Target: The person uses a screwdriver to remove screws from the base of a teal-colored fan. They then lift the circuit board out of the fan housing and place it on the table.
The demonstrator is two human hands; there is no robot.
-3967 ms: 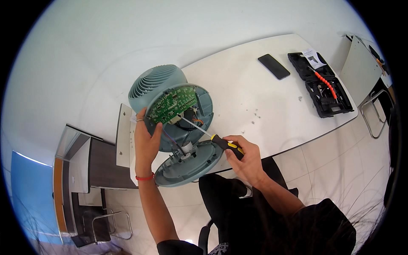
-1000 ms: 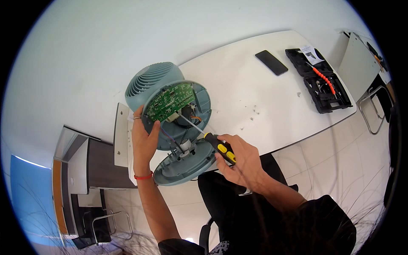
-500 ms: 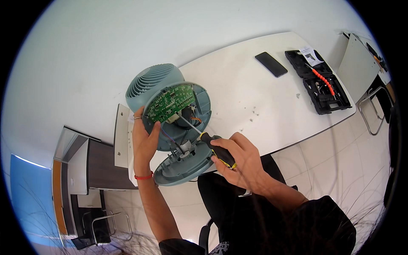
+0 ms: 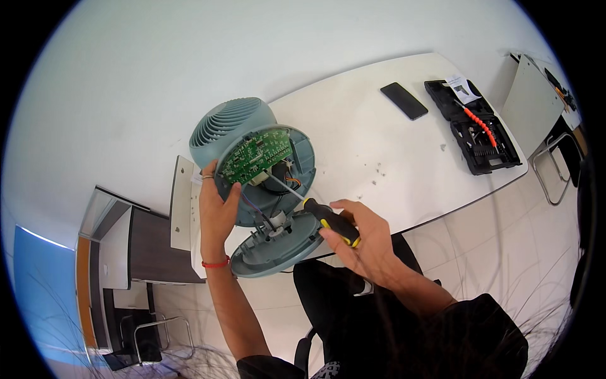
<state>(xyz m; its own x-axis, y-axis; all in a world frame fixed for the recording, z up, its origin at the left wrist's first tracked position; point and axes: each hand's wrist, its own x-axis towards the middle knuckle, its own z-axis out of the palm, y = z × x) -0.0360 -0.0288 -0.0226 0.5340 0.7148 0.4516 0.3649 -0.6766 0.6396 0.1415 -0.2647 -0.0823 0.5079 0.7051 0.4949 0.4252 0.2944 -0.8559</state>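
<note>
At the left end of the table (image 4: 341, 114), our left hand (image 4: 218, 208) clasps the rim of the blue-green fan (image 4: 230, 126), thumb by the green board (image 4: 259, 155) in its uncovered base. Wires (image 4: 293, 182) show beside it; the cover (image 4: 278, 252) sits below. A screwdriver (image 4: 328, 218) crosses the opening, our right hand (image 4: 366, 243) wrapped round its handle; we cannot tell what its tip touches. Rightward lie small bits (image 4: 374, 174), a phone (image 4: 404, 101) and a black tool case (image 4: 440, 98).
</note>
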